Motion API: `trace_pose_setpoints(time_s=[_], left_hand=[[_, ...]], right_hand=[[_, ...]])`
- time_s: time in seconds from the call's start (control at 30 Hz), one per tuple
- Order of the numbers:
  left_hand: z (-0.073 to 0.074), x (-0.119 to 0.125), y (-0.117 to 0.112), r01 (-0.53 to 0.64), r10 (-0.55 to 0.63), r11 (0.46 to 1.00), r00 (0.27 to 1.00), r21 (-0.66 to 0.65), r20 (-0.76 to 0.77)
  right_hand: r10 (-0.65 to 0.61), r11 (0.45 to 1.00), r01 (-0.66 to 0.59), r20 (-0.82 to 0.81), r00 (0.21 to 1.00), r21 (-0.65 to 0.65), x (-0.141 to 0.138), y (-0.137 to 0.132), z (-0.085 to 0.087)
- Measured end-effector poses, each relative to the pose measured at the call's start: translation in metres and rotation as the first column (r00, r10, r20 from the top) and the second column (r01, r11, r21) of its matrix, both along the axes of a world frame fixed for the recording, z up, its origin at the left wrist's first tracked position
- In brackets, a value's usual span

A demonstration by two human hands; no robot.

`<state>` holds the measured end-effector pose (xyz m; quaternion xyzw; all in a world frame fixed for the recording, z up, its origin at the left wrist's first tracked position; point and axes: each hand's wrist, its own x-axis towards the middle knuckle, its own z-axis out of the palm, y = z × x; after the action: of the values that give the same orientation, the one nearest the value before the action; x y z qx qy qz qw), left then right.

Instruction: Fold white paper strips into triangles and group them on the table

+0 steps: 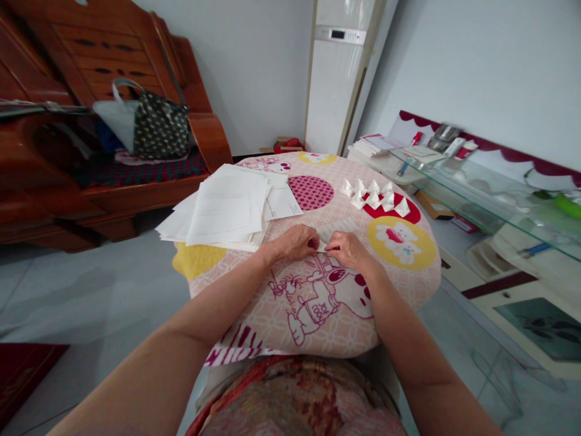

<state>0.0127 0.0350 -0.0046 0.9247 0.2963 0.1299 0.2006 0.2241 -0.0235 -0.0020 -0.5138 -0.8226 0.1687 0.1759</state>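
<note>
My left hand (294, 242) and my right hand (347, 250) meet at the middle of a round table (254, 315) covered with a pink cartoon-print cloth. Both hands have their fingers closed on a small piece of white paper (323, 245) that lies between them; most of it is hidden by the fingers. A loose stack of white paper sheets (227, 209) lies on the table's far left. Several small folded white paper shapes (374, 197) sit in a cluster at the far right of the table.
A dark wooden bench (59, 157) with a spotted handbag (157, 124) stands to the left. A tall white air conditioner (336, 72) is behind the table. On the right runs a glass shelf (481, 188) with cluttered items above a low cabinet.
</note>
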Motion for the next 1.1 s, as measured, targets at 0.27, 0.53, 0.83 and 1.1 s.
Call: trace_pose_setpoints(time_s=[0.27,0.53,0.83,1.1], left_hand=[[0.003,-0.001,0.006,-0.085,0.098,0.969,0.994,-0.232,0.047],[0.003,-0.001,0.011,-0.175,0.194,0.926,0.981,-0.334,0.023],[0.005,0.004,0.01,-0.26,0.252,0.936,0.966,-0.237,-0.064],[0.014,0.01,0.004,-0.35,0.323,0.922,0.931,-0.162,-0.172]], right_hand=[[-0.059,0.998,0.058,-0.092,0.994,-0.023,0.0,0.004,0.006],[-0.19,0.977,0.174,-0.132,0.973,-0.124,-0.005,0.01,0.004],[-0.314,0.93,0.272,-0.153,0.937,-0.246,-0.004,0.016,0.001],[-0.373,0.897,0.339,-0.072,0.925,-0.284,-0.012,0.017,0.008]])
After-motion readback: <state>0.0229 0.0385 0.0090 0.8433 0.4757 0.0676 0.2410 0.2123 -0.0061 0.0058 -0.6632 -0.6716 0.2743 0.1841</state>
